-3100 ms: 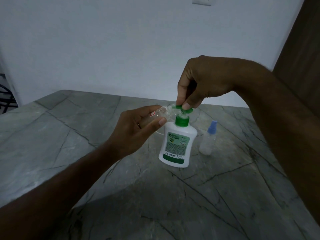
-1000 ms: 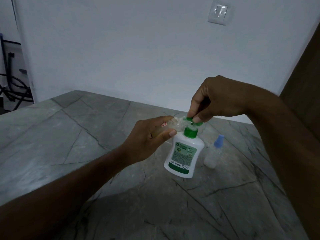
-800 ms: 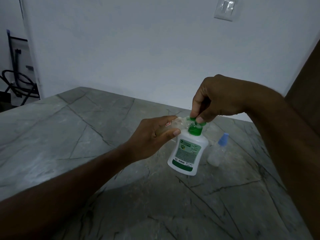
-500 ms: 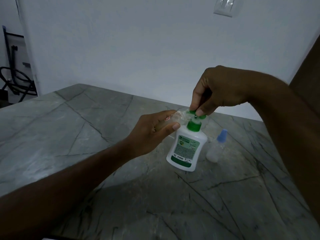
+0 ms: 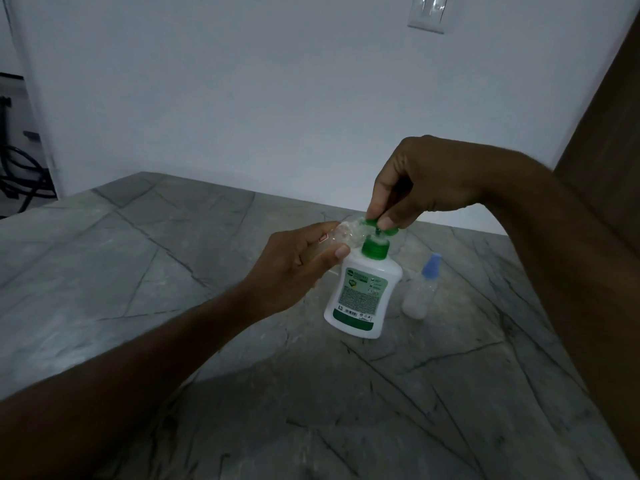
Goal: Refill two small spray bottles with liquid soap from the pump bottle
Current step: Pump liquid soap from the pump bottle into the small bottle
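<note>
A white pump bottle (image 5: pixel 363 292) with a green pump head (image 5: pixel 379 228) stands on the grey stone table (image 5: pixel 138 271). My right hand (image 5: pixel 412 181) comes from above and pinches the pump head between thumb and fingers. My left hand (image 5: pixel 298 265) grips a small clear spray bottle (image 5: pixel 346 235), tilted on its side with its open mouth at the pump's spout. A second small spray bottle (image 5: pixel 420 296) with a blue cap stands upright just right of the pump bottle, apart from both hands.
A white wall with a light switch (image 5: pixel 427 12) rises behind the table. A brown door or panel (image 5: pixel 606 133) stands at the right. Dark cables and a stand (image 5: pixel 17 174) show at the far left, beyond the table's edge.
The pump head has come up a little from its pressed position under my right hand. Both hands keep their holds, and the view has shifted slightly.
</note>
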